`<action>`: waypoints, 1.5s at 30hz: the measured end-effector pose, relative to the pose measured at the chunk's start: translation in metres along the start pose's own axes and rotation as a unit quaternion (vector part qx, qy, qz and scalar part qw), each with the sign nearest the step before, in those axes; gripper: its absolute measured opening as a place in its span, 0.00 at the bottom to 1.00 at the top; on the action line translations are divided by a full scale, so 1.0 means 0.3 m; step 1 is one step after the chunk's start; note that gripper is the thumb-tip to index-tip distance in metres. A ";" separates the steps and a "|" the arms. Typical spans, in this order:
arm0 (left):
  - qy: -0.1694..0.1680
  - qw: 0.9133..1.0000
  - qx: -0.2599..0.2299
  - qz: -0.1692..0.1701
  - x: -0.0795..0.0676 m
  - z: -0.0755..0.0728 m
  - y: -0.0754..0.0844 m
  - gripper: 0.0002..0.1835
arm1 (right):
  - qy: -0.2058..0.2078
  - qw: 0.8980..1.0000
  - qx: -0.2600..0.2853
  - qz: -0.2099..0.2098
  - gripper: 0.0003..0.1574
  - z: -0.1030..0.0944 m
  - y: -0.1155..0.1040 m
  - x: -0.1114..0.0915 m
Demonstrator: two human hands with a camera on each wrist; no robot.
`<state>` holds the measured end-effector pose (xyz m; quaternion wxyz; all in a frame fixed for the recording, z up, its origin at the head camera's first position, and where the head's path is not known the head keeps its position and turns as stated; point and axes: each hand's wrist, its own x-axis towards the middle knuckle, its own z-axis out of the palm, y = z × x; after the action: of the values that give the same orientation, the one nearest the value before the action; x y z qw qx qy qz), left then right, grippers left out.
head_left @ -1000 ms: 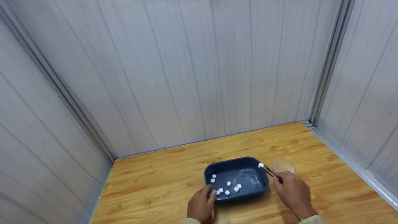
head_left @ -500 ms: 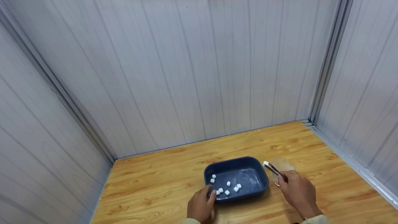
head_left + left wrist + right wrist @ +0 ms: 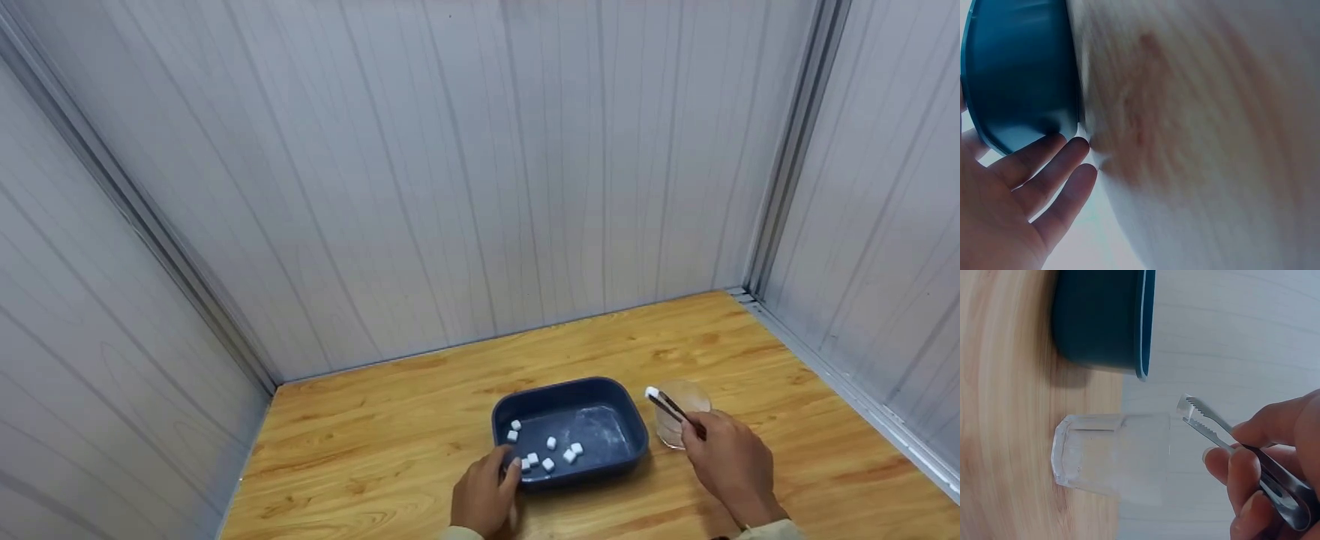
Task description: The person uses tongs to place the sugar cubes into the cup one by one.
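Note:
My left hand (image 3: 484,491) grips the near left corner of a dark blue rectangular tub (image 3: 566,391), thumb at the rim. In the left wrist view, several fingers (image 3: 1053,160) lie against the tub's outer wall. Between thumb and fingers, my right hand (image 3: 731,461) holds metal tongs (image 3: 1294,509) with serrated tips. A small white cube (image 3: 651,392) is pinched in those tips. A clear faceted glass (image 3: 1095,453) stands upright right of the tub. The cube is held above the glass's rim level, near its left side. Several more white cubes (image 3: 551,443) lie inside the tub.
The tub and glass stand on a wood-grain table (image 3: 390,435). Pale panelled walls (image 3: 450,187) enclose it at the back and both sides. A small gap separates the tub from the glass.
My right hand has moved rightward, carrying the cube in the tongs from over the tub's right rim to the glass. The left hand and tub have stayed in place.

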<state>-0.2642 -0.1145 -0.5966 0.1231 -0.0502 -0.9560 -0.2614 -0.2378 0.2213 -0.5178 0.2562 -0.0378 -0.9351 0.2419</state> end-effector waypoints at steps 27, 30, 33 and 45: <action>0.000 1.000 0.003 -0.012 -0.001 0.001 0.006 0.17 | -0.061 0.997 -0.021 0.049 0.12 -0.016 0.062 0.036; -0.004 1.000 0.003 -0.014 0.000 0.000 0.008 0.17 | -0.100 0.993 -0.024 0.059 0.12 -0.025 0.065 0.052; -0.006 1.000 0.003 -0.016 0.000 0.001 0.007 0.17 | -0.136 0.988 -0.027 0.062 0.11 -0.029 0.069 0.068; 0.011 1.000 -0.001 0.008 -0.005 0.002 -0.001 0.16 | -0.175 0.982 -0.025 0.066 0.11 -0.008 0.070 0.083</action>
<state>-0.2630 -0.1144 -0.5977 0.1357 -0.0550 -0.9539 -0.2618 -0.2594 0.2458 -0.5145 0.0708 -0.0629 -0.9666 0.2380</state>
